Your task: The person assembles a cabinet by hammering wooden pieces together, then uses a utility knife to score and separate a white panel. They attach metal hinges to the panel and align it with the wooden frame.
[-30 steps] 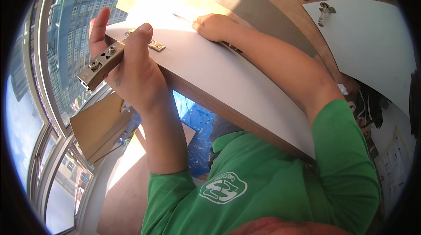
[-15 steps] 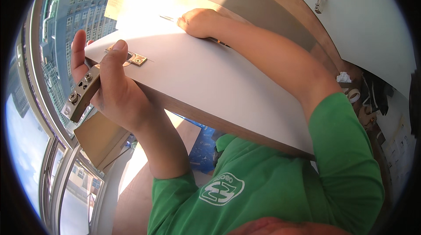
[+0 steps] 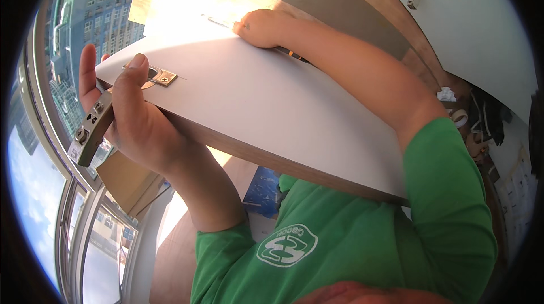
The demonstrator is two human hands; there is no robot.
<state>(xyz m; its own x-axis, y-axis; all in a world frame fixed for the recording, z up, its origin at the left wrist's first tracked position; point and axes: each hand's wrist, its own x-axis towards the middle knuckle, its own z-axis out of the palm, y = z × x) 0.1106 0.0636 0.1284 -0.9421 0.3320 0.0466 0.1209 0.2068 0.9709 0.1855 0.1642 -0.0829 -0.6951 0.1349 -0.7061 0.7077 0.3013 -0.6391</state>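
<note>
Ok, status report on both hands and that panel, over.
Left hand gripping metal hinge at white panel corner. Right hand resting on far edge. Nothing in the way.

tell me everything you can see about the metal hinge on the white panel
The hinge is dull silver metal with a long arm that sticks out past the left end of the white panel. The arm shows two screws. Its cup plate sits recessed in the panel's face near that end, held by a visible screw. The left hand wraps round the panel's end, thumb resting on the cup, fingers behind the arm. The right hand rests on the panel's far edge, away from the hinge.
</note>
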